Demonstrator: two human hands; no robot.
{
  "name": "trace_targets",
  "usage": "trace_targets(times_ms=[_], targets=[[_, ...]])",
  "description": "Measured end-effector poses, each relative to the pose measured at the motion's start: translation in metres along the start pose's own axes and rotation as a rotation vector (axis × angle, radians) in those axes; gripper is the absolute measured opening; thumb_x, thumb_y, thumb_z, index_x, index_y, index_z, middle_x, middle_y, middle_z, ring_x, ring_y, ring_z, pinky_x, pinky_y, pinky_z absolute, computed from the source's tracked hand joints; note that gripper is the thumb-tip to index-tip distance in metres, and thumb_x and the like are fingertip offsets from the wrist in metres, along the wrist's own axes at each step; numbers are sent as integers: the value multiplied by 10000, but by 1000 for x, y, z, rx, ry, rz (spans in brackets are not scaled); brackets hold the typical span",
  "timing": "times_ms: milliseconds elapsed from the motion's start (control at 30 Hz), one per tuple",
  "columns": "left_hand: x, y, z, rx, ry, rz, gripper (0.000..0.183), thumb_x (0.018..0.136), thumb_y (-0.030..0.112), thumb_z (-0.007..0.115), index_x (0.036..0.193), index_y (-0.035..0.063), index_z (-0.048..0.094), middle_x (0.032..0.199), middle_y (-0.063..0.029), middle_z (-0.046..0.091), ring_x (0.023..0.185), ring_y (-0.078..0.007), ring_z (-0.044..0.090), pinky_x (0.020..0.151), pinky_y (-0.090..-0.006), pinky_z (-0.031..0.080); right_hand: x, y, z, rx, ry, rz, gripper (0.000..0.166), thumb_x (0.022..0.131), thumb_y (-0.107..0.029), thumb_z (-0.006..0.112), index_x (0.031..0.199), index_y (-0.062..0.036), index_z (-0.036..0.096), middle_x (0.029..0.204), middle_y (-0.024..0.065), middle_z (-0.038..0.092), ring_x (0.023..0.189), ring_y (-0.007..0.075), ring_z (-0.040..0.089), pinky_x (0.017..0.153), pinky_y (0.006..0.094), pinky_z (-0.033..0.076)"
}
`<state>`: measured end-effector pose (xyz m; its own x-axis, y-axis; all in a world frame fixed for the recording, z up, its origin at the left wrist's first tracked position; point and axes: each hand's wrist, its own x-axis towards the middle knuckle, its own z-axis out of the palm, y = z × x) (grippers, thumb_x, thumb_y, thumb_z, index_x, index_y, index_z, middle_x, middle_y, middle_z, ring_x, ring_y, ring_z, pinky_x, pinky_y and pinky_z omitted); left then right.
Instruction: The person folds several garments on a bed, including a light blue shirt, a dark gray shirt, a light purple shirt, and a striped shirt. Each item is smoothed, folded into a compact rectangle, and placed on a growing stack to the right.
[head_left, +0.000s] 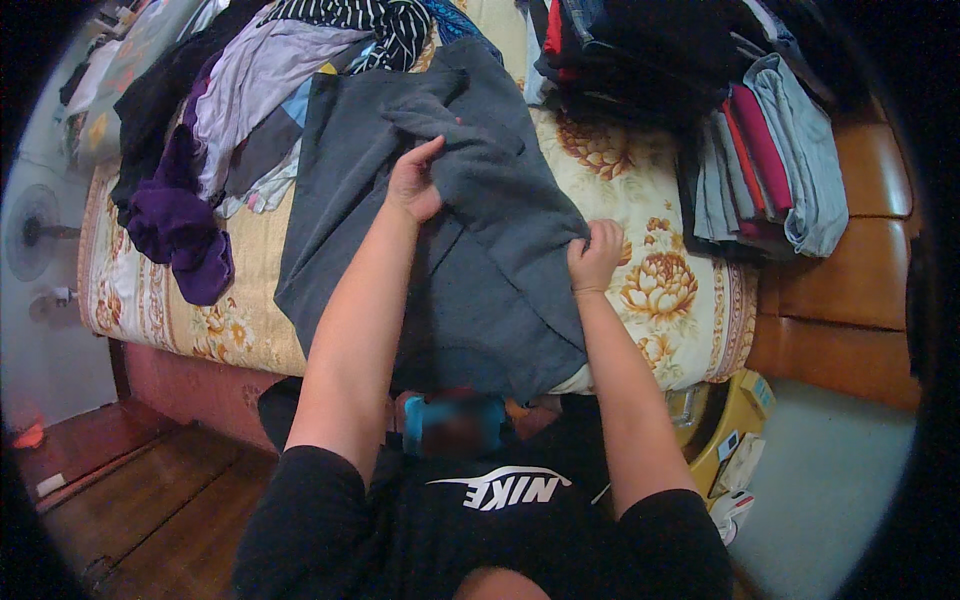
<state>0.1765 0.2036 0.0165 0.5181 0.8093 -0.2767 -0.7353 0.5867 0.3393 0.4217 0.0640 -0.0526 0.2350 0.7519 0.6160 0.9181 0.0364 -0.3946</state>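
Note:
A dark grey garment (480, 262) lies spread over the near edge of a flower-patterned bedspread (660, 289), its cloth rumpled in the middle. My left hand (417, 181) rests at the garment's centre with the thumb stretched away from the palm; its other fingers are hidden by a fold, so its hold cannot be told. At the garment's right side, my right hand (596, 255) has its fingers curled and pinches the edge of the cloth.
Loose clothes lie at the left, among them a purple garment (180, 232) and a pale lilac one (255, 82). Folded clothes (765, 157) are stacked at the right, beside dark ones (637, 60). A brown padded headboard (840, 285) borders the bed. A fan (37, 231) stands far left.

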Motion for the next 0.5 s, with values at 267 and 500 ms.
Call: trace_targets(times_ms=[267,500], targets=[[-20,47,4,510,346,499,873,688,-44,646,1379,100,132,1348,-143,327,1166,-297,408,972,-419,341,2,-7,-3,10,-4,2,182,736,-187,593,790,-32,514,863,132,538,919,325,481,834,431,387],[-16,91,-7,568,306,461,924,723,-37,638,1424,142,63,1357,-164,323,1172,-314,415,935,-433,385,3,-5,-3,67,-10,3,139,797,-151,546,745,-26,516,819,115,543,889,322,490,810,420,382]])
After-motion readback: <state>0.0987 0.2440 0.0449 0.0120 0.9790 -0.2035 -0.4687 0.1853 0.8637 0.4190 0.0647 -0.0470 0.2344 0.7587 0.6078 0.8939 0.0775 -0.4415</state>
